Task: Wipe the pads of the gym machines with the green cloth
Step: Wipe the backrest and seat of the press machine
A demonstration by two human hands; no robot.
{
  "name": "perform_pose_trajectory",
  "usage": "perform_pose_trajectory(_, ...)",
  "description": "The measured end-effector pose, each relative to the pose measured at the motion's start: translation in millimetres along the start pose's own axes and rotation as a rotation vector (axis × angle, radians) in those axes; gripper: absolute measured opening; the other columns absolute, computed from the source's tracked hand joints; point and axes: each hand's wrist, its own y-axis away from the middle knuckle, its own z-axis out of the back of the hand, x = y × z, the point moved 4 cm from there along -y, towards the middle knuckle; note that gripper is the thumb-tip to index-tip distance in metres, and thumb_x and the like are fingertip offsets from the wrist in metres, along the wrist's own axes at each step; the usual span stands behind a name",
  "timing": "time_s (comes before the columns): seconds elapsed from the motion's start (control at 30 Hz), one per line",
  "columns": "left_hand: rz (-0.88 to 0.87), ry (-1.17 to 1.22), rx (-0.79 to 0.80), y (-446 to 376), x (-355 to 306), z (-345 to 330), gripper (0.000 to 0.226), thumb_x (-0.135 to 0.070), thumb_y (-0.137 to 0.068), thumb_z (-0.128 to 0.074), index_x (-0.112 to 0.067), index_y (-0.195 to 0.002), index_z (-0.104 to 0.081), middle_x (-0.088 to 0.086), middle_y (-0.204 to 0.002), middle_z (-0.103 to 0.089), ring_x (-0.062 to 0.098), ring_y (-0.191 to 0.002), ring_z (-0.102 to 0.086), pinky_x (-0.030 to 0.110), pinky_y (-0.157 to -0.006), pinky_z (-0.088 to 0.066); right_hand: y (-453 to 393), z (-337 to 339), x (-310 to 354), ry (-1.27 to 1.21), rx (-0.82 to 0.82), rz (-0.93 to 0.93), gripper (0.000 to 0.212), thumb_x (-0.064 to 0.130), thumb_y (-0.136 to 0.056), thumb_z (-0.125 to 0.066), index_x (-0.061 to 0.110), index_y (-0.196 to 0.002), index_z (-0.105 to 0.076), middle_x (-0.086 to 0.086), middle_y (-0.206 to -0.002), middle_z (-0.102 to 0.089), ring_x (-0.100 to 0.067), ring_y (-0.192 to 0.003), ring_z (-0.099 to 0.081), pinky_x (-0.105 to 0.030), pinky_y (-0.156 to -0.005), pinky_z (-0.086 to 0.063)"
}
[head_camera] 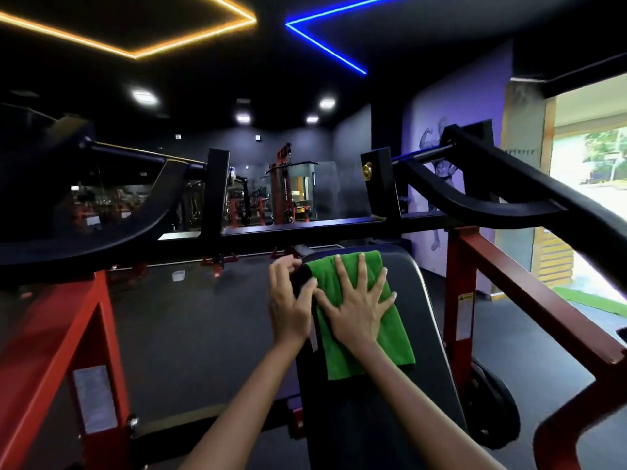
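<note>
- The folded green terry cloth (366, 320) was spread low in the centre of the frame on the black padded bench (424, 300).
- The right hand (356, 310) was pressed flat on it, fingers (363, 269) splayed wide.
- The left hand (288, 300) was curled over the pad's left edge.
- The cloth was judged light, soft and limp, best driven by a flat palm.

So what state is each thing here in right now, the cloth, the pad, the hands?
green cloth: folded, lying flat on the pad's upper part.
pad: black, sloping, partly covered by the cloth.
right hand: fingers spread flat, pressing on the cloth.
left hand: fingers loosely curled at the pad's left edge, beside the cloth.
machine frame: red, standing around the pad.
</note>
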Motion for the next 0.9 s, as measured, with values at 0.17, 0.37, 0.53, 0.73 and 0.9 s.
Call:
perform_pose_trajectory(0.17,0.078,-0.049,-0.016,-5.5,15.9,-28.9,0.069,-0.061,-0.083,-0.032,-0.008,-0.120,-0.057,0.003,-0.120,-0.058,0.012,-0.111,-0.049,0.020,-0.096,-0.034,-2.0,-1.8,-4.6,0.098,-0.108,0.156,0.069,0.072,-0.080,-0.025,0.045,-0.143,-0.027,-0.003,-0.154,-0.028,-0.046,-0.135,-0.022,-0.072,-0.091,-0.029)
perform_pose_trajectory(0.37,0.050,0.063,-0.036,-6.6,24.9,-23.5,0.093,-0.081,-0.080,-0.028,-0.005,-0.130,-0.049,0.001,-0.126,-0.055,0.011,-0.117,-0.051,0.011,-0.098,-0.037,-39.9,13.7,-12.2,0.027,-0.162,0.019,0.053,0.059,-0.091,-0.035,0.041,-0.140,-0.039,0.002,-0.155,-0.027,-0.044,-0.138,-0.019,-0.066,-0.102,-0.022)
perform_pose_trajectory(0.53,0.022,0.165,-0.017,-7.6,26.7,-23.2,0.102,-0.085,-0.076,-0.027,-0.002,-0.134,-0.043,-0.003,-0.127,-0.052,-0.009,-0.115,-0.048,0.004,-0.093,-0.034,-32.2,4.2,4.8,0.098,-0.128,0.249,0.060,0.065,-0.082,-0.033,0.040,-0.136,-0.044,-0.001,-0.144,-0.046,-0.045,-0.129,-0.036,-0.068,-0.092,-0.034)
perform_pose_trajectory(0.73,0.042,0.181,-0.009,-6.6,25.0,-22.9,0.096,-0.085,-0.076,-0.029,-0.009,-0.132,-0.043,-0.001,-0.126,-0.054,-0.007,-0.114,-0.049,0.004,-0.094,-0.034,-60.9,29.3,-49.8,0.000,-0.134,-0.082,0.053,0.052,-0.093,-0.044,0.039,-0.143,-0.035,0.006,-0.155,-0.025,-0.036,-0.140,-0.012,-0.060,-0.109,-0.017)
perform_pose_trajectory(0.9,0.054,0.214,-0.051,-7.2,23.5,-20.9,0.102,-0.087,-0.073,-0.029,-0.005,-0.131,-0.042,-0.008,-0.122,-0.052,-0.008,-0.109,-0.049,0.002,-0.090,-0.035,-30.9,7.6,21.9,0.104,-0.157,0.302,0.059,0.060,-0.081,-0.036,0.033,-0.131,-0.053,-0.002,-0.142,-0.047,-0.042,-0.127,-0.037,-0.065,-0.093,-0.035)
